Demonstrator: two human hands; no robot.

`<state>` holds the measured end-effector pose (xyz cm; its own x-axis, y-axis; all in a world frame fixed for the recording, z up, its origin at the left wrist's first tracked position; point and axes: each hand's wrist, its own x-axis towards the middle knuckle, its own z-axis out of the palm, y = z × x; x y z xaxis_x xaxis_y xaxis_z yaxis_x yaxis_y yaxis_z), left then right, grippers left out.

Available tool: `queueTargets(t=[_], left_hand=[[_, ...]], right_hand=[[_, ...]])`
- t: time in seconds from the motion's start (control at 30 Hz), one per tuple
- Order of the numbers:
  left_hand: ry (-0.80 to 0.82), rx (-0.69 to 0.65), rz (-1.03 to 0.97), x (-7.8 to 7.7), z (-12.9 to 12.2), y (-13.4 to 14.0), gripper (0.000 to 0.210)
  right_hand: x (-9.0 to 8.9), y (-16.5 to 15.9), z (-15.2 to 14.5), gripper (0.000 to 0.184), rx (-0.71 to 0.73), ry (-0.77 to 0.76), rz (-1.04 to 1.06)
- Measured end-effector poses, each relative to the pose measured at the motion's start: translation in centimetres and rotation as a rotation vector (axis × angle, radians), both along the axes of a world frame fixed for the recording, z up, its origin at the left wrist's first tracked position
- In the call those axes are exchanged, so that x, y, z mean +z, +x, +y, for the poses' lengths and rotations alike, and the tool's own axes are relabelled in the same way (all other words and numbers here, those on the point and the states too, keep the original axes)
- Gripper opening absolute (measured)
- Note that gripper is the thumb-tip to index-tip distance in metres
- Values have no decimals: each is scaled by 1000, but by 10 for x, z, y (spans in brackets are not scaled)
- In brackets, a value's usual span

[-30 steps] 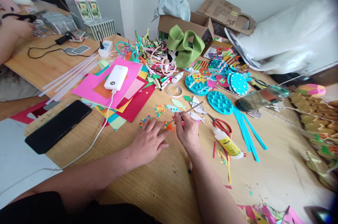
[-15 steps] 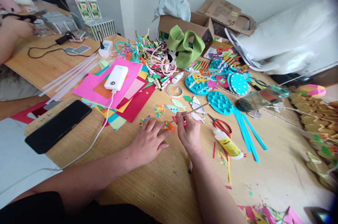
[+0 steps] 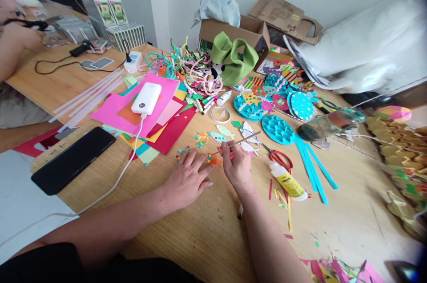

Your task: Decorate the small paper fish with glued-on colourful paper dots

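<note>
Clock centered on R hand. R hand (image 3: pixel 237 165): thumb + fingers pinching thin stick (image 3: pixel 245 137), forearm in from 5. Stick slants, low end twd 9-10, high end twd 1. Low end's over orange fish (image 3: pixel 215 161), at 9 on tabletop (image 3: pixel 213 229); can't tell if it touches.

L hand (image 3: pixel 190 180): btwn 8 & 9, palm down, fingers fanned out fwd, thumb off to the side pointing abt 3, forearm in from 8. Holds nothing; index tip at edge of orange fish, can't tell if pressing.

Around: dot cluster (image 3: pixel 202 139) at 10, green fish (image 3: pixel 225 131) at 11, blue disc (image 3: pixel 278 130) at 2, scissors (image 3: pixel 282 158) at 3, glue (image 3: pixel 291 185) btwn 3 & 4, lying on its side next to scissors. Pen (image 3: pixel 240 211) at 6, partly under R forearm. Phone (image 3: pixel 73 159) well off at 9.
</note>
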<state>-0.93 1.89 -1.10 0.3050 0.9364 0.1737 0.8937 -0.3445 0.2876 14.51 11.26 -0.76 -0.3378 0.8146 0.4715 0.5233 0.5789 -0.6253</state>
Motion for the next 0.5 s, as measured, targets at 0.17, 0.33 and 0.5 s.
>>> queueTargets(t=[0.17,0.33,0.5], left_hand=[[-4,-7,3,2,1,0,39],[3,-13,-10,1,1,-1,39],[5,-31,-28,0,1,-2,37]], right_hand=[[15,3,-2,26,-82,98,69],[31,7,5,24,-91,-47,-14],[30,7,8,24,-74,-327,-408]])
